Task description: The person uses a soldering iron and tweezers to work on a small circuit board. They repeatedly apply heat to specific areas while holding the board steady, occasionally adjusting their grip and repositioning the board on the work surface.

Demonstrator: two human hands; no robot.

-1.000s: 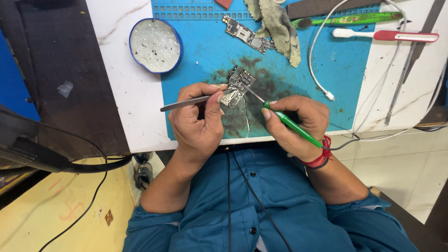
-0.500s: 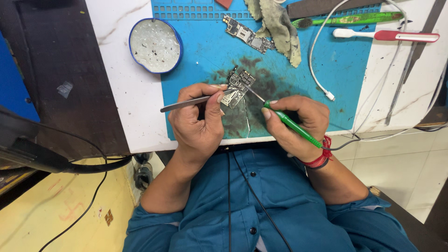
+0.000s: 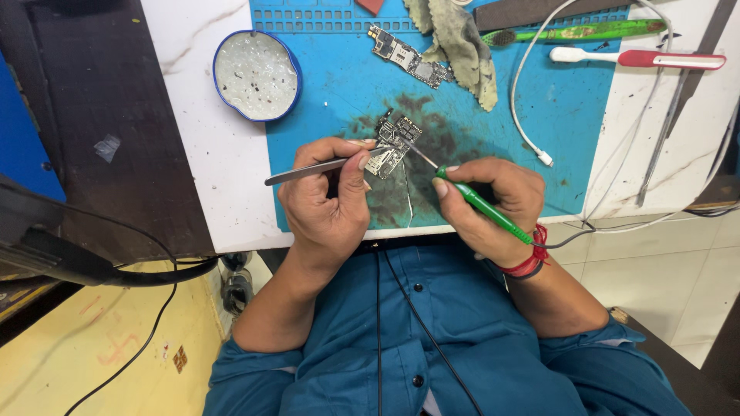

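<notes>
There's the small circuit board, sitting on the dark scorched patch of the blue work mat, just past your fingertips, its long axis tilted so the top end leans away from you and a little to your right. Your left hand is clenched around metal tweezers, tips pressing the board's near left edge, handle trailing out to your left. Your right hand grips the green-handled soldering iron like a pen, its thin tip slanting up-left onto the board's right side. Keep that tweezer pressure steady so the board can't swivel, I'd say, and rest your right wrist on the table edge so the tip touches only the one spot. Beyond your grip lies a second circuit board beside a crumpled cloth; left of that, a round blue-rimmed tin. Out to the right, a white cable, a green toothbrush and a red-and-white one.
</notes>
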